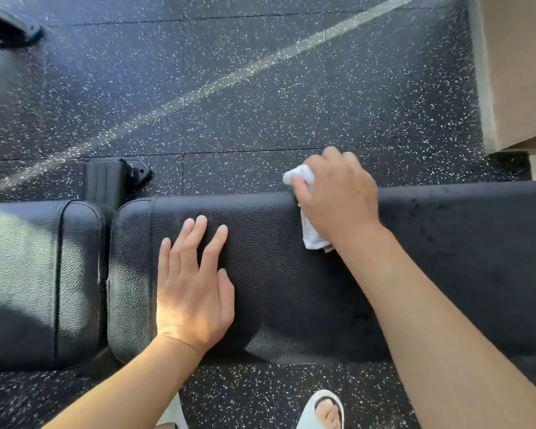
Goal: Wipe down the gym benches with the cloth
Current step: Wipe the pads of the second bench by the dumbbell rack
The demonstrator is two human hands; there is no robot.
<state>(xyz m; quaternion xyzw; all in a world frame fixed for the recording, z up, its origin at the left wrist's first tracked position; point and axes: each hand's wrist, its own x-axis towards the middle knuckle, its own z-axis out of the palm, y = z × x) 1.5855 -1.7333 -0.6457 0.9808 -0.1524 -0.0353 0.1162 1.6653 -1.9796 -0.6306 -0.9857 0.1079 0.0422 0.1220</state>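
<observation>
The cloth [310,233], white and bunched, is gripped in the right hand [338,199] and pressed on the far edge of the long pad of the bench [291,274]; its fingers [331,153] are curled over the edge around the cloth. The left hand [192,292] is laid flat on the same pad, its fingers [198,239] straight and spread, grasping nothing.

Several risks can be judged from this. Because the cloth is bunched small, only a narrow strip is likely to be covered per stroke, and patches could be missed. Dark specks on the pad to the right of the wiping hand suggest that part is not yet wiped. The cloth could slip off the far edge and be dropped on the floor [260,88], where grit would be picked up. A print may be left on the pad by the bracing left palm.

Counted: one cloth; two hands; two pads in view, the long pad and a shorter seat pad [37,274] to the left, apart by a narrow gap; one frame foot [118,178] behind that gap; one sandalled foot [325,410] plainly seen below, with a second only hinted at the bottom edge.
</observation>
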